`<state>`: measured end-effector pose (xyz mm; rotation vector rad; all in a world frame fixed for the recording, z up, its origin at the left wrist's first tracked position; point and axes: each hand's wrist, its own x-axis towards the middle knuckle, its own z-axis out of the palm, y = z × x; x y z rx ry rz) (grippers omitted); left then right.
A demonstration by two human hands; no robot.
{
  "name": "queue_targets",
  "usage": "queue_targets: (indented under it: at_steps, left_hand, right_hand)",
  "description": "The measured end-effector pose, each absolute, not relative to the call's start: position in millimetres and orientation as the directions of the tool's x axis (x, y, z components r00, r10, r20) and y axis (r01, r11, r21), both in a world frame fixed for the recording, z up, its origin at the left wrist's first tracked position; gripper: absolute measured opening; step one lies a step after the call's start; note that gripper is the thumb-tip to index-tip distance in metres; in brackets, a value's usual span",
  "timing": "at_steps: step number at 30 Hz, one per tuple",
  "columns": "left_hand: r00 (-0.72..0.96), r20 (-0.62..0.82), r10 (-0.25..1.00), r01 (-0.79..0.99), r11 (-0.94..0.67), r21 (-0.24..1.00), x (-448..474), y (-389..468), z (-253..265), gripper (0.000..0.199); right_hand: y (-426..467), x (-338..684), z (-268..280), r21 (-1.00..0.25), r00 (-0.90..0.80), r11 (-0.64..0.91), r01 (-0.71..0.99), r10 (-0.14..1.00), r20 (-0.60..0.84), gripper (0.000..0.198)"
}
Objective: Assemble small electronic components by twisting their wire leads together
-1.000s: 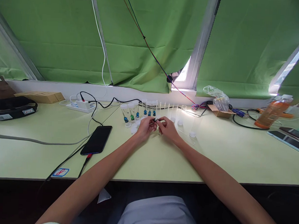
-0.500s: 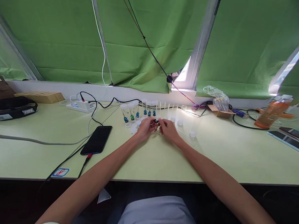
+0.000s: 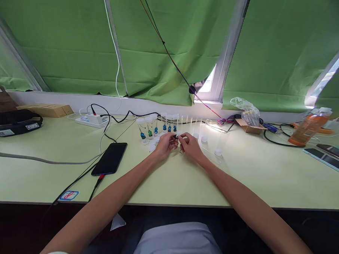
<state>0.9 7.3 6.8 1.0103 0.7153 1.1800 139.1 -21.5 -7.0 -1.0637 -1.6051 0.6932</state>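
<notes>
Right hand point(image 3: 191, 146) has shifted slightly, pinching with the left hand point(image 3: 165, 146) a tiny black part point(image 3: 176, 136) that could drop near the tabletop's point(image 3: 172, 183) far edge if either pinch slips.

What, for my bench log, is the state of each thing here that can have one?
Left hand: pinching small dark piece
Right hand: touching same piece
Black phone: screen dark, cable plugged in
Filled tubes: upright
Orange bottle: capped
Green blinds: lowered, one corner pulled aside
Plastic bag: crumpled

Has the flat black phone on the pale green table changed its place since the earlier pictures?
No: the flat black phone lies unmoved, farther back and right of the blue-edged label.
</notes>
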Motion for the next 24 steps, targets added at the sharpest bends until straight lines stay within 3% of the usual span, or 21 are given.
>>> queue_targets:
  at_steps: [10,24]
  left_hand:
    - [0.266,0.034,0.963,-0.392,0.076,0.917,1.5,6.0,6.8,0.013]
    - [0.256,0.048,0.965,-0.414,0.065,0.908,1.4,7.3,7.8,0.013]
  right_hand:
    - [-23.8,138.4,-2.2,-0.833,-0.046,0.399,0.384,0.909,0.414,0.049]
    - [-21.3,138.9,-6.4,-0.841,-0.055,0.437,0.32,0.894,0.444,0.037]
